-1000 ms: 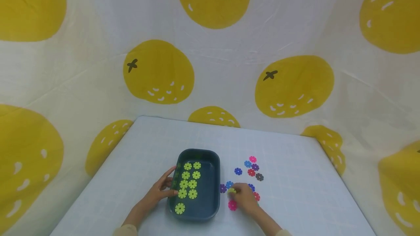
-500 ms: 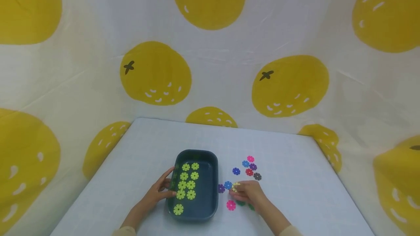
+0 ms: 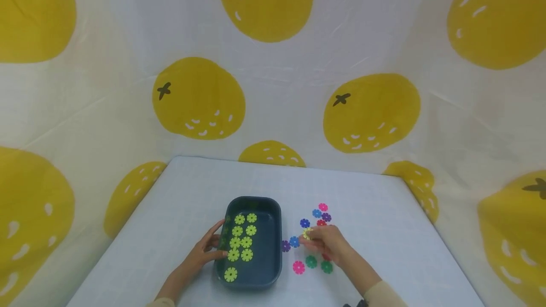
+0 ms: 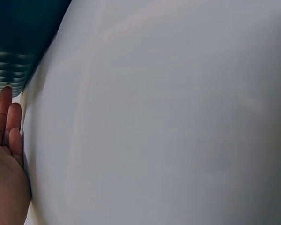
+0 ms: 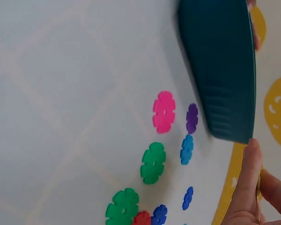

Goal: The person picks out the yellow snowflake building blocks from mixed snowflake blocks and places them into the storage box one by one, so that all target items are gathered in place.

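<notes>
A yellow-green interlocking disc [image 3: 307, 233], notched round its edge, is pinched between thumb and fingers of my right hand [image 3: 329, 242], above the table right of the tray. In the right wrist view the disc shows edge-on between the fingertips. My left hand [image 3: 204, 251] rests against the left side of the dark blue-green tray [image 3: 270, 269], its thumb at the rim. The left wrist view has its fairly straight fingers [image 4: 5, 105] at the tray's outer wall. Inside the tray, several yellow-green discs [image 3: 246, 242] lie flat in two columns towards the left.
Loose discs lie right of the tray: pink [image 3: 298, 267], green [image 3: 311, 262], purple [image 3: 286, 246], light blue [image 3: 294, 241], dark blue [image 3: 304, 223] and others further back. My right hand partly covers a red disc [image 3: 326, 257]. A fruit-print curtain [image 3: 283, 84] hangs behind the table.
My right hand has lifted the yellow-green disc and moved slightly away from me, uncovering the green discs. My left hand stays at the tray. The whole view has shifted a little.
</notes>
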### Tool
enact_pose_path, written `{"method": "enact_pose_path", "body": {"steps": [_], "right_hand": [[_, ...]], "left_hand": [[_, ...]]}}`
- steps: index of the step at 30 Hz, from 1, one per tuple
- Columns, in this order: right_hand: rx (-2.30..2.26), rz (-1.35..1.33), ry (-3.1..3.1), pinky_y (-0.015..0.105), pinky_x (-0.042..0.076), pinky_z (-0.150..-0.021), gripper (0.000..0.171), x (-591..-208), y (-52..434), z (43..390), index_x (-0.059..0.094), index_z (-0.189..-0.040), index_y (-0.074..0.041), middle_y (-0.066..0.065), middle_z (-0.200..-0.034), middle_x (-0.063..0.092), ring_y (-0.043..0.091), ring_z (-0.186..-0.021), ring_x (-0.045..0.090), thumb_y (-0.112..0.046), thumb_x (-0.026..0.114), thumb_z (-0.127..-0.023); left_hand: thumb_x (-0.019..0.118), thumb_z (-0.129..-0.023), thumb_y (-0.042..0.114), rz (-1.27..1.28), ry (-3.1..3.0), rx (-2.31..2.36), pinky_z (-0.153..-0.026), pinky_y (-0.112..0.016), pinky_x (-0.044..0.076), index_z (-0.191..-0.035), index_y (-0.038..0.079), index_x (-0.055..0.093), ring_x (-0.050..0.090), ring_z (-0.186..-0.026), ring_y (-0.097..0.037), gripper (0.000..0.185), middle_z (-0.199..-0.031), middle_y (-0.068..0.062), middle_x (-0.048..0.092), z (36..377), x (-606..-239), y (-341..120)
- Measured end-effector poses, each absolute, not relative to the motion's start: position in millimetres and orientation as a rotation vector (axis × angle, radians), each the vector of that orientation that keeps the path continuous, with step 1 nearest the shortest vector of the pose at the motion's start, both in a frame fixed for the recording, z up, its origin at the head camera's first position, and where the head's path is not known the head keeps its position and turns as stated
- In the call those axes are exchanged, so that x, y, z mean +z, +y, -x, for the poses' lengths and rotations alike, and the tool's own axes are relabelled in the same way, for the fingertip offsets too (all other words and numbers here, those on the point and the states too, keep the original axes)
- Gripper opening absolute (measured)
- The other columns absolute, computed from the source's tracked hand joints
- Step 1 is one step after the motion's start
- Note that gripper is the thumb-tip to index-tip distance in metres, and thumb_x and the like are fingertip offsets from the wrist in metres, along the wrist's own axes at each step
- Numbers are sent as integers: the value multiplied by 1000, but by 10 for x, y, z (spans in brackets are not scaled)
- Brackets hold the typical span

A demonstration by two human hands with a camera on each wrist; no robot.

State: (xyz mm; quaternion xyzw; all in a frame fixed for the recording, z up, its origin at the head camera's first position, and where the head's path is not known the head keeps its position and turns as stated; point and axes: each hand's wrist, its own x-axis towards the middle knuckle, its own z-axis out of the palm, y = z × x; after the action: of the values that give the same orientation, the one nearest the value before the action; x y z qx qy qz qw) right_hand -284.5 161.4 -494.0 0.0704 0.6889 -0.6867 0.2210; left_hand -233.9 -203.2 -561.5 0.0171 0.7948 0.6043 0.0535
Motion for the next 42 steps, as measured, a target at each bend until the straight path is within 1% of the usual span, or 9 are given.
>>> {"method": "enact_pose_path", "body": {"steps": [7, 14, 18, 23, 27, 32, 36, 38, 42], "right_hand": [[-1919, -144, 1924, 25, 52, -75, 46, -4848, 1567, 2865, 56, -115, 7, 15, -99, 68, 23, -88, 67, -23, 68, -84], [-1921, -120, 1897, 26, 51, -80, 50, -4726, 1497, 2905, 49, -123, 8, 15, -103, 67, 23, -92, 66, -21, 65, -86], [-1917, -104, 1870, 27, 51, -80, 48, -4651, 1433, 2921, 49, -123, 9, 17, -105, 66, 24, -93, 65, -19, 64, -87], [-1899, -88, 1851, 29, 52, -79, 41, -4573, 1300, 2925, 53, -119, 6, 18, -106, 66, 25, -94, 65, -17, 63, -87], [-1885, -69, 1826, 31, 52, -80, 40, -4528, 1156, 2926, 55, -118, 6, 19, -107, 65, 26, -94, 65, -17, 64, -87], [-1862, -6, 1806, 32, 53, -78, 40, -4522, 970, 2933, 55, -117, 9, 18, -100, 67, 26, -91, 66, -16, 63, -87], [-1813, 12, 1812, 33, 54, -75, 31, -4540, 778, 2909, 58, -110, 9, 20, -96, 68, 27, -87, 67, -12, 60, -88], [-1780, 12, 1816, 33, 55, -73, 28, -4555, 674, 2896, 57, -109, 9, 20, -94, 68, 28, -85, 67, -10, 59, -88], [-1704, 38, 1815, 35, 55, -71, 28, -4573, 489, 2892, 57, -110, 9, 22, -93, 68, 30, -85, 67, -7, 60, -87]], "left_hand": [[73, -77, 26, -30, 2393, 1838, -100, -59, 31, -141, 42, 27, 53, -102, -21, 81, -121, -8, 54, 2309, -5651, -2046], [74, -75, 28, -7, 2407, 1832, -100, -59, 31, -140, 44, 28, 52, -102, -20, 81, -121, -7, 54, 2298, -5665, -2060], [74, -76, 28, -5, 2415, 1819, -100, -60, 29, -140, 45, 27, 52, -101, -19, 81, -119, -6, 55, 2301, -5685, -2067], [73, -76, 28, -24, 2404, 1826, -100, -61, 28, -140, 45, 27, 52, -101, -20, 81, -119, -6, 55, 2303, -5700, -2073], [73, -76, 28, -31, 2383, 1839, -101, -60, 28, -140, 45, 27, 52, -102, -20, 81, -119, -7, 54, 2300, -5699, -2078], [73, -77, 26, -53, 2359, 1863, -102, -55, 31, -141, 43, 27, 51, -105, -21, 80, -120, -8, 54, 2305, -5679, -2077], [73, -77, 22, -43, 2387, 1876, -103, -57, 29, -141, 38, 29, 51, -107, -22, 79, -121, -9, 53, 2312, -5648, -2056], [73, -77, 20, -54, 2392, 1884, -102, -57, 30, -142, 36, 30, 52, -107, -23, 80, -121, -11, 53, 2315, -5633, -2051], [74, -76, 20, -104, 2380, 1887, -100, -53, 35, -142, 37, 28, 53, -107, -24, 82, -120, -12, 55, 2322, -5616, -2046]]}}
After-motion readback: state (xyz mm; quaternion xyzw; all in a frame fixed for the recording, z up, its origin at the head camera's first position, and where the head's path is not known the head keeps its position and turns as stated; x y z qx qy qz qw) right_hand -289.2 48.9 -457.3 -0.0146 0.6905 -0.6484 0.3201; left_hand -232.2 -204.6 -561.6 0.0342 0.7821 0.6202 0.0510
